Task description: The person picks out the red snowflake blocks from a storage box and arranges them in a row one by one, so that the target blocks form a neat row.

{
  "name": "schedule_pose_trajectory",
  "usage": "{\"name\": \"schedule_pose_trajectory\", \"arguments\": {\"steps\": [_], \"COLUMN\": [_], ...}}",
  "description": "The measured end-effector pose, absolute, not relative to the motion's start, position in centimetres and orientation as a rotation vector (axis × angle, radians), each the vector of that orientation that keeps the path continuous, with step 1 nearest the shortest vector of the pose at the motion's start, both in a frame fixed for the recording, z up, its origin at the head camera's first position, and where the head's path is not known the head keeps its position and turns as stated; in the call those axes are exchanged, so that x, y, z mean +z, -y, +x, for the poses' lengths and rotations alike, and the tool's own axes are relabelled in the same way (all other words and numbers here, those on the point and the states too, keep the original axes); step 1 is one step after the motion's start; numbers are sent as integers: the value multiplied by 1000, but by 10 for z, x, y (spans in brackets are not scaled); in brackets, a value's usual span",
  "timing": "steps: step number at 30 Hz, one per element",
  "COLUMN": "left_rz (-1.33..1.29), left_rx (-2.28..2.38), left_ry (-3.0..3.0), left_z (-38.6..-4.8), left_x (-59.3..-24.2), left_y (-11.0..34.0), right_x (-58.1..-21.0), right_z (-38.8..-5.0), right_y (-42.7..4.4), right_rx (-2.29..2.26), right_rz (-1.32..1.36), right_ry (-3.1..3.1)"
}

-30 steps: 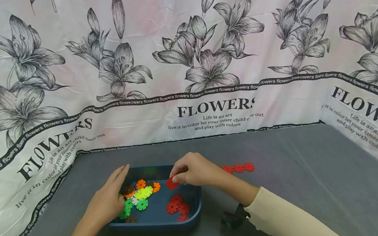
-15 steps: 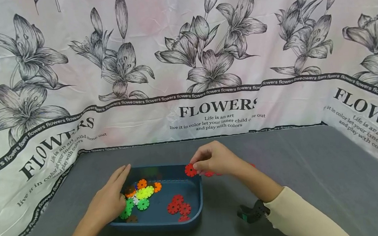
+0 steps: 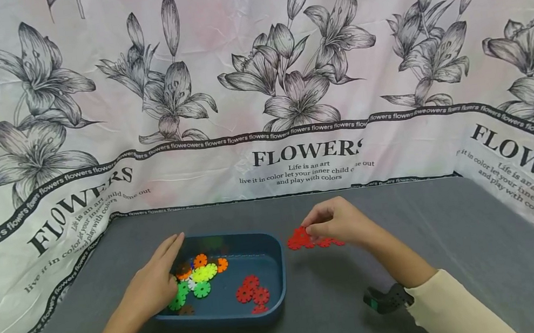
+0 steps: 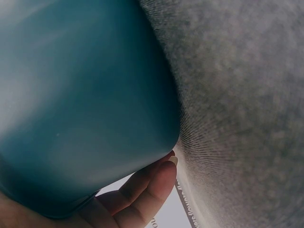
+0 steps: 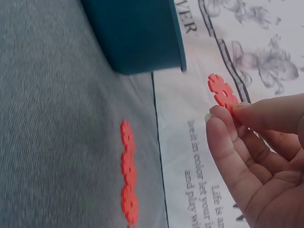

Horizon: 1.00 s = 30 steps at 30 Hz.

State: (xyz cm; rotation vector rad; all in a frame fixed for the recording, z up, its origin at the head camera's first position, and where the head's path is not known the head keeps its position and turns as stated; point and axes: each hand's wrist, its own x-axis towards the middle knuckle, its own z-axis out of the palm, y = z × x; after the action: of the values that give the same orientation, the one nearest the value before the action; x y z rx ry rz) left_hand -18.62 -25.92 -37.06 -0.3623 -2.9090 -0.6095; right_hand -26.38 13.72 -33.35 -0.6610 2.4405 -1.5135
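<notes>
My right hand [image 3: 341,222] pinches a red notched plastic disc [image 5: 222,91] between thumb and fingertips, above the table right of the blue bin [image 3: 284,273]. Just beneath, a row of red notched discs [image 5: 128,164] lies on the table; in the head view the held disc overlaps its left end. My left hand [image 3: 149,284] grips the bin's left end, its fingers [image 4: 154,190] against the outer wall. More red discs [image 3: 252,291] lie in the bin's right part. Yellow [image 3: 204,273], green [image 3: 202,289] and orange discs [image 3: 201,259] are grouped at its left.
A grey cloth [image 3: 452,255] covers the tabletop. Behind and at both sides hangs a white curtain [image 3: 190,180] printed with flowers and lettering. A black strap device [image 3: 387,299] is worn at the right wrist.
My right hand has lifted the red disc out of the bin and carried it right, to above the row of red discs. The left hand has stayed on the bin.
</notes>
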Motion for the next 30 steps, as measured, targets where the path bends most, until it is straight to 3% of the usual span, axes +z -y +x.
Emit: {"name": "schedule_pose_trajectory", "arguments": {"steps": [15, 30], "left_rz": [-356, -360], "left_rx": [-602, -591], "left_ry": [2902, 2903], "left_z": [-186, -186], "left_x": [-372, -371], "left_y": [259, 259], "right_x": [-329, -358], "right_z": [-284, -309], "right_y": [-182, -231], "right_rx": [-1400, -1301], "right_rz": [-507, -343], "right_ry": [-2468, -2461]}}
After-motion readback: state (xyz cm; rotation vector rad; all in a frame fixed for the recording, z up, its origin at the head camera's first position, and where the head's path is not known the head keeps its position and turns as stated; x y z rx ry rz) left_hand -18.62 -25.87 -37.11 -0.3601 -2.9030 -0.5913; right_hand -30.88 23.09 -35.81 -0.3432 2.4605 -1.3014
